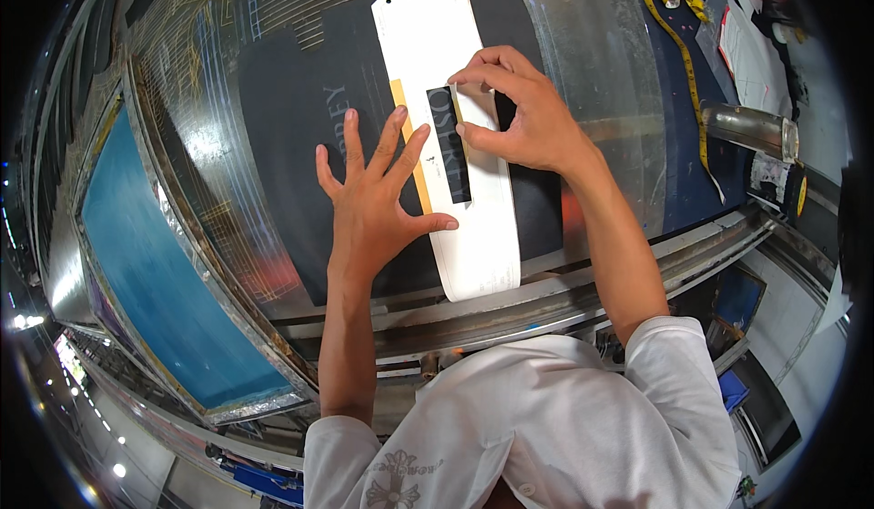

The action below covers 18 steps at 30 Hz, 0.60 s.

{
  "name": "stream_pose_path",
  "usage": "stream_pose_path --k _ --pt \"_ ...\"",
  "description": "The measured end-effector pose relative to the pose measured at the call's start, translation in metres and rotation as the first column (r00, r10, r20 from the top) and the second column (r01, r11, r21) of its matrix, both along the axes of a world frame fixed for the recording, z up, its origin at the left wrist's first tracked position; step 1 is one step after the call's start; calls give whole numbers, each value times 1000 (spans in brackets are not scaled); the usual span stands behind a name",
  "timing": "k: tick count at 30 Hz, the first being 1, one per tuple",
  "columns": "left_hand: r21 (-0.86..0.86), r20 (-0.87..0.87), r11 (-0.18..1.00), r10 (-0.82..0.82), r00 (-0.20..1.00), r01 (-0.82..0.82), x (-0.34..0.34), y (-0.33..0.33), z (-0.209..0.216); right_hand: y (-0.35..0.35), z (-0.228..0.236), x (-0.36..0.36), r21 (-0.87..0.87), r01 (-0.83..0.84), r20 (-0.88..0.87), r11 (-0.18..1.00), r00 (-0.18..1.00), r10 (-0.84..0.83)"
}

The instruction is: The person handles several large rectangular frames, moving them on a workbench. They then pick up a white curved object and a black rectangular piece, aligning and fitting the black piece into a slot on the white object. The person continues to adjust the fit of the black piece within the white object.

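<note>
Card, white, slotted (489, 245): on black cloth (282, 145), its near end at the table's (596, 81) near edge, beneath both hands. Left hand (367, 204): palm down, fingers spread apart, thumb over card. Right hand (528, 117): curved, thumb and forefinger apart, beside slot's far end. Tape measure, yellow (689, 81): along table's right edge.

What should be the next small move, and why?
I would probably press the white template down lightly with the left hand, against slipping: the thumb lies over it, while the right hand is at the window that frames grey lettering.
</note>
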<state>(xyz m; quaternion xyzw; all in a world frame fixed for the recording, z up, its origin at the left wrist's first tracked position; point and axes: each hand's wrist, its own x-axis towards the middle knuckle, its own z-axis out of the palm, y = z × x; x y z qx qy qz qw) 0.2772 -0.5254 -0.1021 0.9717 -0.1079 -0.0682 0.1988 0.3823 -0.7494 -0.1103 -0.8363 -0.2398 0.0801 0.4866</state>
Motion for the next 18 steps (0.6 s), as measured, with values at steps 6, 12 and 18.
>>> stream_pose_path --k 6,12,18 --pt "46 -4 999 -19 1000 20 2 -2 6 0 -1 -1 3 -5 17 1000 1000 5" --pt "58 48 996 -76 996 74 10 -6 14 -1 -2 -1 4 -9 10 1000 1000 9" --pt "11 -42 998 -63 997 64 15 -5 16 -1 -3 -1 -13 -7 7 1000 1000 8"
